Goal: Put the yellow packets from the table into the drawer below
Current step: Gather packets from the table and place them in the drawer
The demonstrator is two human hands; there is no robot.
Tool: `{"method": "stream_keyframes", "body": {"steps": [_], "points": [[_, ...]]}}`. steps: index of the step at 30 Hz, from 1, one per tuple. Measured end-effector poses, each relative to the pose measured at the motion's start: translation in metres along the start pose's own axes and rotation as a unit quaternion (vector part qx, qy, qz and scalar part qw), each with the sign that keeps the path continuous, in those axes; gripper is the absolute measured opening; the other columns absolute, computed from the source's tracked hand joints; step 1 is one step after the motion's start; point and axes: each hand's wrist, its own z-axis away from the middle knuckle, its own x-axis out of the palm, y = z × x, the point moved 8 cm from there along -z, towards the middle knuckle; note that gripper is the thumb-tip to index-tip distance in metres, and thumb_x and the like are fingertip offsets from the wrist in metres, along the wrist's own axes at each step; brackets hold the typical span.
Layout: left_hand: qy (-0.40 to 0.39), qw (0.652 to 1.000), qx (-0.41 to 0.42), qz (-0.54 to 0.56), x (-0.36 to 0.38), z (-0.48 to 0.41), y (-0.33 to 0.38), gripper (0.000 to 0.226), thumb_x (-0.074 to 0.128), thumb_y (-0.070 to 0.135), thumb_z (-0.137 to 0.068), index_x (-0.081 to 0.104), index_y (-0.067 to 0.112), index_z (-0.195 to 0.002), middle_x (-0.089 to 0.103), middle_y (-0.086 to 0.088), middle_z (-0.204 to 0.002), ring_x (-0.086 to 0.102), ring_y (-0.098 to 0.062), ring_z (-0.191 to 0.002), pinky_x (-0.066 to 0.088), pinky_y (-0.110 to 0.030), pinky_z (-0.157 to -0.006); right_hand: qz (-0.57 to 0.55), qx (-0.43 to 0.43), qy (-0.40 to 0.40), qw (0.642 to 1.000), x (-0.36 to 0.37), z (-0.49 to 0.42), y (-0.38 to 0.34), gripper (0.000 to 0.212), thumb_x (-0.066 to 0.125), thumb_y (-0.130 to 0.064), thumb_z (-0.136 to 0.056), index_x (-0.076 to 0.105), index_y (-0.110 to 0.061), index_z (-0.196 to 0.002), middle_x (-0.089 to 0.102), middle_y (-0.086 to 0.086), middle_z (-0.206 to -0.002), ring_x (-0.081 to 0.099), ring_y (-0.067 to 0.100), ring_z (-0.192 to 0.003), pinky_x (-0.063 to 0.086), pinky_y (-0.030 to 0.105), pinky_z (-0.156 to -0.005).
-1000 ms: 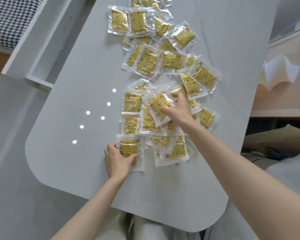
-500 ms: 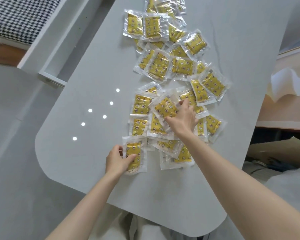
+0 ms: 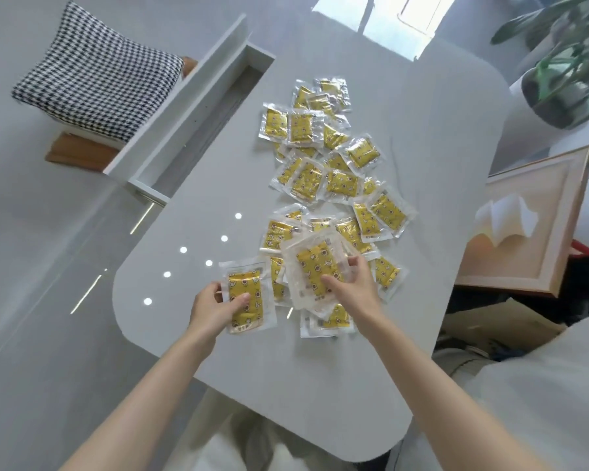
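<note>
Left hand [image 3: 215, 305] pinches one yellow packet [image 3: 247, 300], long axis pointing away from the person; right hand [image 3: 352, 287] grips a small stack [image 3: 315, 266] above the desk [image 3: 320, 368]. Open drawer [image 3: 181, 110] lies up-left, nearer the left hand.

Bare table [image 3: 191, 232] beside open drawer [image 3: 198, 130]

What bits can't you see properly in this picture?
All in the head view:
1. Drawer: the table covers most of its inside.
2. Heaped packets: the right hand and its held packet cover some, so no count.
3. Print on the left hand's packet: too small and blurred.
4. Potted plant: blurred, cut by the right edge.
</note>
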Motion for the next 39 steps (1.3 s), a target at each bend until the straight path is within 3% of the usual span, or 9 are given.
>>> {"method": "stream_keyframes", "body": {"steps": [4, 9, 12, 17, 20, 24, 28, 33, 39], "points": [[-0.009, 0.999, 0.029, 0.043, -0.007, 0.050, 0.024, 0.023, 0.068, 0.013, -0.086, 0.057, 0.012, -0.106, 0.067, -0.009, -0.109, 0.066, -0.026, -0.098, 0.053, -0.039, -0.085, -0.035, -0.028, -0.010, 0.999, -0.024, 0.053, -0.021, 0.038, 0.071, -0.017, -0.083, 0.044, -0.016, -0.109, 0.056, 0.001, -0.113, 0.057, 0.018, -0.093, 0.042, 0.022, -0.062], [-0.020, 0.995, 0.056, 0.083, -0.021, 0.115, 0.045, 0.030, 0.068, 0.014, -0.086, 0.056, 0.009, -0.113, 0.068, -0.009, -0.109, 0.067, -0.024, -0.098, 0.054, -0.042, -0.090, -0.056, -0.056, -0.033, 0.996, -0.046, 0.117, -0.046, 0.040, 0.073, -0.019, -0.081, 0.046, -0.023, -0.111, 0.061, -0.002, -0.113, 0.062, 0.017, -0.100, 0.049, 0.027, -0.075], [-0.030, 0.992, 0.071, 0.099, -0.034, 0.148, 0.057, 0.033, 0.069, 0.014, -0.086, 0.056, 0.008, -0.115, 0.069, -0.009, -0.109, 0.068, -0.023, -0.096, 0.054, -0.041, -0.089, -0.066, -0.083, -0.046, 0.993, -0.054, 0.151, -0.069, 0.030, 0.072, -0.014, -0.083, 0.052, -0.025, -0.103, 0.061, -0.011, -0.099, 0.061, 0.003, -0.090, 0.045, 0.012, -0.067], [-0.019, 0.989, 0.091, 0.114, -0.080, 0.186, 0.066, 0.030, 0.070, 0.016, -0.085, 0.058, 0.009, -0.112, 0.070, -0.009, -0.108, 0.069, -0.024, -0.096, 0.054, -0.044, -0.091, -0.071, -0.103, -0.077, 0.989, -0.043, 0.203, -0.097, 0.028, 0.071, -0.013, -0.084, 0.051, -0.032, -0.087, 0.057, -0.024, -0.088, 0.057, -0.005, -0.080, 0.044, 0.006, -0.064], [-0.018, 0.988, 0.101, 0.120, -0.114, 0.195, 0.067, 0.027, 0.072, 0.019, -0.083, 0.061, 0.014, -0.106, 0.071, -0.006, -0.107, 0.069, -0.023, -0.097, 0.054, -0.046, -0.091, -0.066, -0.098, -0.085, 0.989, -0.021, 0.221, -0.110, 0.032, 0.075, -0.021, -0.081, 0.061, -0.022, -0.110, 0.068, -0.006, -0.109, 0.063, 0.006, -0.099, 0.051, 0.026, -0.088], [-0.036, 0.983, 0.113, 0.138, -0.158, 0.196, 0.068, 0.021, 0.070, 0.011, -0.084, 0.061, 0.012, -0.103, 0.072, -0.007, -0.103, 0.071, -0.022, -0.091, 0.055, -0.044, -0.088, -0.085, -0.095, -0.099, 0.987, 0.023, 0.240, -0.136, 0.035, 0.074, -0.021, -0.082, 0.058, -0.018, -0.113, 0.066, -0.005, -0.109, 0.061, 0.009, -0.098, 0.048, 0.025, -0.084], [-0.045, 0.980, 0.118, 0.151, -0.224, 0.189, 0.068, 0.026, 0.068, 0.005, -0.084, 0.058, 0.008, -0.108, 0.071, -0.006, -0.097, 0.070, -0.019, -0.080, 0.058, -0.040, -0.079, -0.089, -0.096, -0.090, 0.987, 0.086, 0.253, -0.159, 0.081, 0.080, -0.050, -0.061, 0.054, -0.015, -0.130, 0.063, 0.004, -0.125, 0.060, 0.022, -0.115, 0.049, 0.044, -0.099], [-0.046, 0.982, 0.129, 0.127, -0.330, 0.175, 0.073, 0.026, 0.069, 0.007, -0.084, 0.059, 0.009, -0.107, 0.071, -0.007, -0.098, 0.070, -0.019, -0.081, 0.059, -0.037, -0.075, -0.133, -0.080, -0.098, 0.983, 0.173, 0.276, -0.197, 0.031, 0.073, -0.017, -0.084, 0.060, -0.013, -0.112, 0.068, -0.002, -0.106, 0.065, 0.011, -0.094, 0.049, 0.022, -0.078], [-0.044, 0.983, 0.136, 0.117, -0.429, 0.157, 0.096, 0.026, 0.069, 0.007, -0.084, 0.059, 0.010, -0.108, 0.072, -0.004, -0.096, 0.071, -0.018, -0.081, 0.059, -0.036, -0.074, -0.154, -0.090, -0.103, 0.979, 0.252, 0.296, -0.250, 0.027, 0.071, -0.014, -0.085, 0.063, -0.010, -0.111, 0.073, 0.002, -0.098, 0.070, 0.013, -0.085, 0.055, 0.023, -0.077]]}}
